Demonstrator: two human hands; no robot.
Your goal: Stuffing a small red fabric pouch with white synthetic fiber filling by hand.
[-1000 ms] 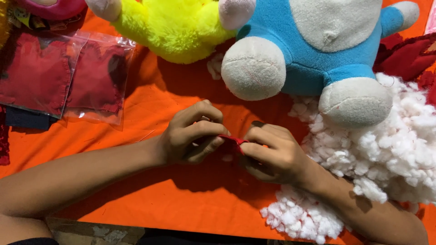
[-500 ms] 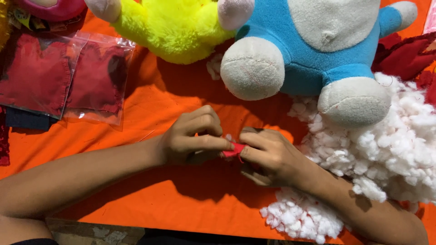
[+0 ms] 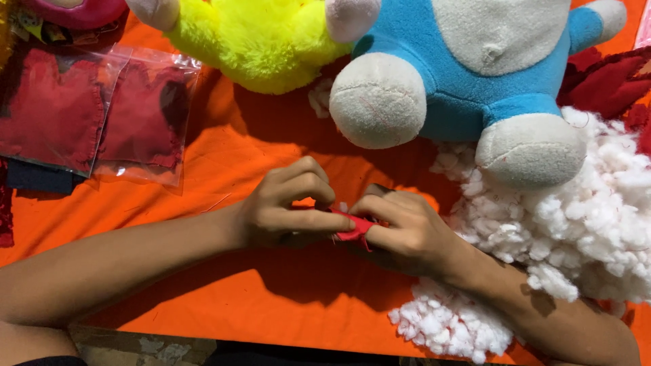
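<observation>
**Both hands pinch a red scrap**

I see my left hand and right hand meeting over the orange bench, fingers closed on a small red fabric piece between them. White stuffing lies just right of the right hand; a blue plush toy sits beyond it.
</observation>
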